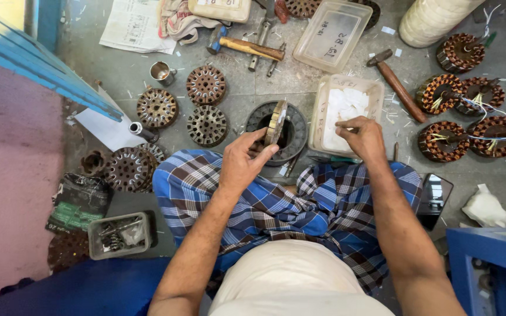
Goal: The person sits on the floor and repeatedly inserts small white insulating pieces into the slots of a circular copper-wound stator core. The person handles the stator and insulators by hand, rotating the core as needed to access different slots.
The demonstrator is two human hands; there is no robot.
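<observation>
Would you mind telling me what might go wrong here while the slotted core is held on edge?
1. The left hand holds the slotted core on edge above the black ring; a slip might drop it there.
2. The right hand reaches into the white tray of paper slips; the light tray might shift or tip.

Your right hand [363, 136] has open floor only in the narrow strip between the white tub [346, 111] and the hammer [395, 82]. On your left, bare stator cores [206, 105] crowd the floor, and wound coils [461, 126] with loose wires block the far right.
</observation>
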